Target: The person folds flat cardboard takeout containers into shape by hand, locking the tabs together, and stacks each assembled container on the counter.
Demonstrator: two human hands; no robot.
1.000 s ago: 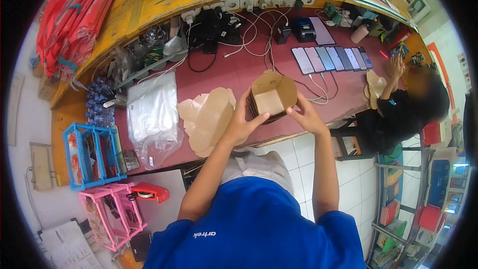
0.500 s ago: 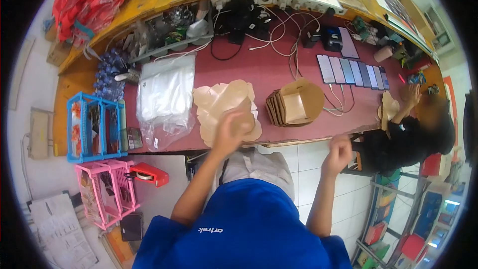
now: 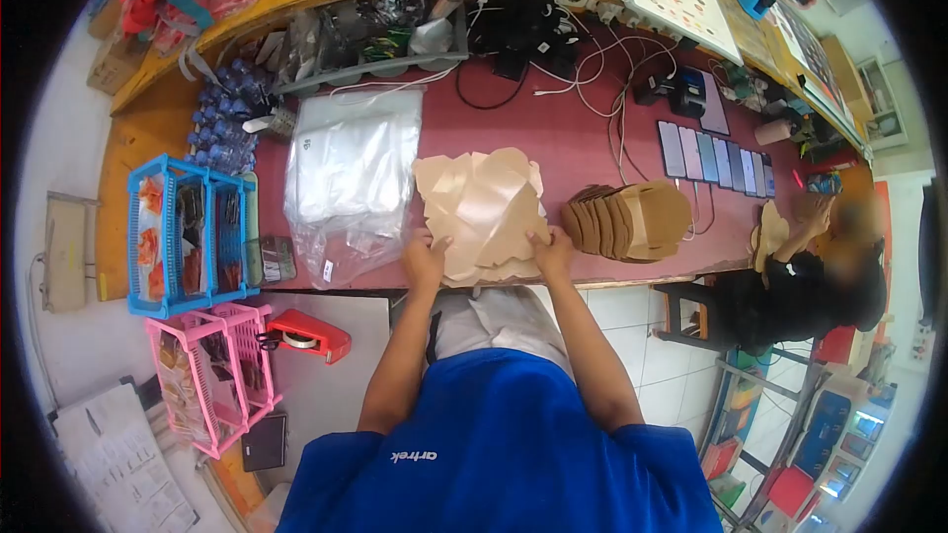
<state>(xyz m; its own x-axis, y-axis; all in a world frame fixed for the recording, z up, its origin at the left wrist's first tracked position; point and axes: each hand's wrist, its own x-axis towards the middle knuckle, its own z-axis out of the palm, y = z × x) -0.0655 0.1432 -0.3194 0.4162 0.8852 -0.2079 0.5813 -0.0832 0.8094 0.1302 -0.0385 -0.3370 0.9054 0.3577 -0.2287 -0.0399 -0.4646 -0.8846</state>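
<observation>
Flat unfolded brown cardboard sheets (image 3: 484, 207) lie on the red tabletop in front of me. My left hand (image 3: 426, 259) grips their lower left edge, the thumb on top. At the lower right edge, my right hand (image 3: 553, 255) pinches the sheets in the same way. Just right of them a nested stack of folded brown boxes (image 3: 627, 221) rests on its side, touched by neither hand. To the left of the sheets is a pile of clear plastic bags (image 3: 354, 163).
A row of phones (image 3: 716, 158) lies at the right, near cables. Another person (image 3: 810, 276) sits at the far right, a hand on brown cardboard. Blue (image 3: 188, 237) and pink baskets (image 3: 212, 375) stand left, beside a red tape dispenser (image 3: 311, 335). A power strip runs behind.
The box stack has left both my hands and now lies on its side on the table. My hands have come to the two lower edges of the flat sheets. The view has shifted.
</observation>
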